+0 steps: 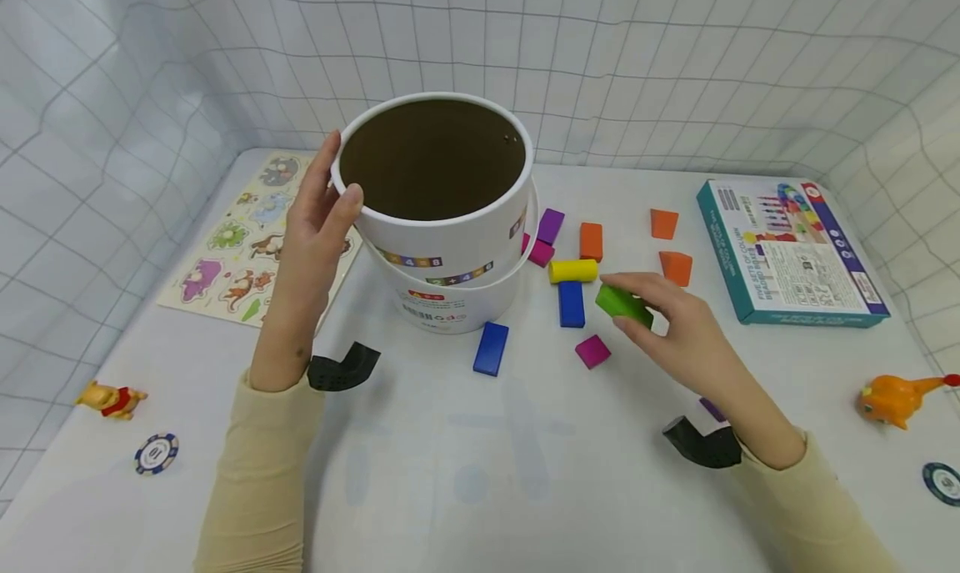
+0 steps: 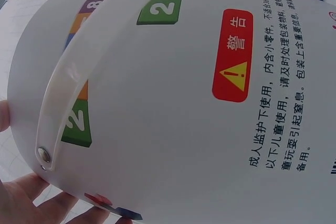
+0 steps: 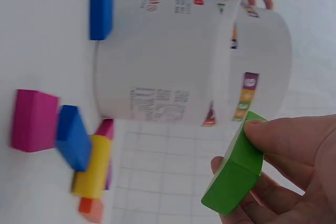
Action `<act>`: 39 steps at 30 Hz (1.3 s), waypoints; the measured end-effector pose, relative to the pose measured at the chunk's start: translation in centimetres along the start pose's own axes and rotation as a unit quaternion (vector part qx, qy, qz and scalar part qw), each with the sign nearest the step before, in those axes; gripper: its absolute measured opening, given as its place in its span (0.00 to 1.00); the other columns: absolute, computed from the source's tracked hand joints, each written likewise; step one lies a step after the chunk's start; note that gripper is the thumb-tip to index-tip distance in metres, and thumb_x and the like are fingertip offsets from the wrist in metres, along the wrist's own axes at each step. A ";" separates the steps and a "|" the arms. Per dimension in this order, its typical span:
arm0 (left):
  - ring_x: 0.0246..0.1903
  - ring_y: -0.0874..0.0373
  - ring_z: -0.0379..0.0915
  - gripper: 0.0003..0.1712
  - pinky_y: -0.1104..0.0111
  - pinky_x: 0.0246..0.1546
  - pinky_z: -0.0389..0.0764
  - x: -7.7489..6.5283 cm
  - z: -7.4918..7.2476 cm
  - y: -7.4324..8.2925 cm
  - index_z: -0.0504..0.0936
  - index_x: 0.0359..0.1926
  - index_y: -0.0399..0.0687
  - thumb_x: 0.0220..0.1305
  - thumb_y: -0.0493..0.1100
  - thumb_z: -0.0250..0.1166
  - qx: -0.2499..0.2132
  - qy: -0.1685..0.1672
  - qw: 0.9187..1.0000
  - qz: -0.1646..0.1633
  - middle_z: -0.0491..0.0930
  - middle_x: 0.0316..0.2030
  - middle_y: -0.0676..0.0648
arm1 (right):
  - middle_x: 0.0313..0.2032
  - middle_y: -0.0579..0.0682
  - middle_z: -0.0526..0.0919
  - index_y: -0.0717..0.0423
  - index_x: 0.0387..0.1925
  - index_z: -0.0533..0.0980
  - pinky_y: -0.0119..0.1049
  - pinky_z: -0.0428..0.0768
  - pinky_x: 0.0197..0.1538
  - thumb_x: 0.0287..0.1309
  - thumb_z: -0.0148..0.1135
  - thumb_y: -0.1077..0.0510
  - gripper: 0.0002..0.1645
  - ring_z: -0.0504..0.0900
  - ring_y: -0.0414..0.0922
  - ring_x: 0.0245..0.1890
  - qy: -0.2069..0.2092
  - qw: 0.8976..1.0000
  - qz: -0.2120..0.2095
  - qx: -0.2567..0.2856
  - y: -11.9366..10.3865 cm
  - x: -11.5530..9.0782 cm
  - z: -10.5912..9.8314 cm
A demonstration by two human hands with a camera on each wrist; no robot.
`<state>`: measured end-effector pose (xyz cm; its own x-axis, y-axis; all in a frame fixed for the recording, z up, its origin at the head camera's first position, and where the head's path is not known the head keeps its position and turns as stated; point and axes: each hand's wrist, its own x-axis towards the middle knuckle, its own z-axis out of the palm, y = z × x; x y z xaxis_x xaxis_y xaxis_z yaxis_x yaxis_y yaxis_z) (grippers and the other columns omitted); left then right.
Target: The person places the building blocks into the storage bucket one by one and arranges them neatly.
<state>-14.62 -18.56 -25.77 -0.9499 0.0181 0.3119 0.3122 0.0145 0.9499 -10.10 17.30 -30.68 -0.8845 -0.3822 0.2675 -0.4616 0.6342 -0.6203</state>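
Observation:
A white bucket (image 1: 442, 243) with printed sums and a white carrying handle (image 2: 73, 77) stands upright, its dark interior showing from above. My left hand (image 1: 307, 231) holds its left side near the rim, thumb toward the front and fingers farther back. In the right wrist view, a green block (image 3: 236, 169) is pinched between the thumb and fingers of my right hand (image 1: 675, 331). This hand hovers right of the bucket, above the table. Around it lie blue blocks (image 1: 572, 304), a yellow cylinder (image 1: 573, 271), a magenta cube (image 1: 593, 352) and orange blocks (image 1: 676, 268).
A teal-edged box (image 1: 802, 256) lies at the back right, and an animal picture board (image 1: 232, 248) lies left of the bucket. Toy figures (image 1: 112, 399) and poker chips (image 1: 157, 454) rest near both sides. A purple block (image 1: 712, 409) is partly behind the right wrist.

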 end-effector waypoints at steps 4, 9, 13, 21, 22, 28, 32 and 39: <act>0.63 0.53 0.52 0.34 0.55 0.59 0.58 0.0 -0.1 0.0 0.54 0.66 0.61 0.60 0.45 0.54 -0.005 0.000 1.000 0.001 0.53 0.65 0.55 | 0.51 0.45 0.74 0.48 0.55 0.70 0.20 0.71 0.45 0.47 0.62 0.69 0.31 0.72 0.40 0.47 0.046 0.997 -0.064 0.014 -3.3 1.7 -2.0; 0.62 0.53 0.53 0.33 0.54 0.58 0.59 -0.1 -0.1 0.0 0.54 0.66 0.63 0.60 0.46 0.54 0.001 0.002 1.000 -0.005 0.53 0.65 0.55 | 0.52 0.46 0.73 0.53 0.54 0.71 0.24 0.72 0.46 0.45 0.62 0.71 0.31 0.70 0.41 0.51 0.080 0.986 -0.142 0.030 -7.4 4.5 -3.5; 0.63 0.55 0.52 0.33 0.48 0.57 0.56 -0.2 -0.1 -0.1 0.54 0.66 0.65 0.60 0.47 0.54 0.016 0.008 1.000 -0.013 0.51 0.65 0.58 | 0.52 0.45 0.73 0.53 0.54 0.71 0.29 0.73 0.48 0.49 0.61 0.67 0.28 0.69 0.39 0.51 0.063 0.981 -0.182 0.037 -9.7 7.6 -3.2; 0.63 0.56 0.52 0.33 0.49 0.58 0.57 -0.4 -0.2 -0.4 0.54 0.66 0.65 0.60 0.48 0.54 0.022 0.011 1.000 -0.016 0.50 0.65 0.59 | 0.51 0.45 0.73 0.52 0.55 0.70 0.26 0.71 0.48 0.54 0.57 0.60 0.24 0.69 0.36 0.47 -0.025 0.977 -0.209 0.036 -12.2 14.1 -0.3; 0.63 0.56 0.52 0.33 0.49 0.58 0.57 -0.4 -0.2 -0.4 0.54 0.66 0.65 0.60 0.48 0.54 0.023 0.010 1.000 -0.015 0.50 0.65 0.59 | 0.51 0.45 0.73 0.52 0.55 0.70 0.25 0.71 0.48 0.54 0.57 0.60 0.24 0.69 0.37 0.46 -0.037 0.978 -0.202 0.033 -12.4 14.8 0.0; 0.63 0.56 0.51 0.33 0.50 0.59 0.56 -0.3 -0.1 -0.4 0.54 0.66 0.63 0.60 0.47 0.54 0.010 -0.001 1.000 0.003 0.49 0.66 0.59 | 0.51 0.45 0.73 0.50 0.55 0.70 0.24 0.69 0.49 0.55 0.57 0.59 0.23 0.70 0.38 0.45 -0.083 0.985 -0.150 -0.006 -12.6 17.3 1.4; 0.63 0.57 0.51 0.33 0.50 0.58 0.56 -0.1 0.1 -0.2 0.54 0.66 0.63 0.60 0.46 0.53 0.008 -0.007 1.000 0.011 0.49 0.66 0.59 | 0.51 0.46 0.74 0.51 0.54 0.71 0.28 0.68 0.51 0.55 0.57 0.59 0.23 0.70 0.40 0.47 -0.104 0.982 -0.149 -0.052 -12.3 18.1 1.4; 0.63 0.56 0.50 0.34 0.54 0.60 0.56 -0.1 0.1 -0.1 0.53 0.67 0.59 0.60 0.45 0.53 -0.005 -0.003 1.000 0.013 0.48 0.66 0.58 | 0.50 0.42 0.74 0.46 0.54 0.71 0.31 0.66 0.53 0.56 0.56 0.54 0.22 0.70 0.38 0.47 -0.225 0.958 -0.127 -0.121 -12.4 19.9 1.7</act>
<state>-14.57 -18.47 -25.89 -0.9415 0.0252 0.3361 0.3363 0.0045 0.9417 -21.88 0.75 -18.92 -0.6474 -0.7621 0.0083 -0.7088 0.5979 -0.3743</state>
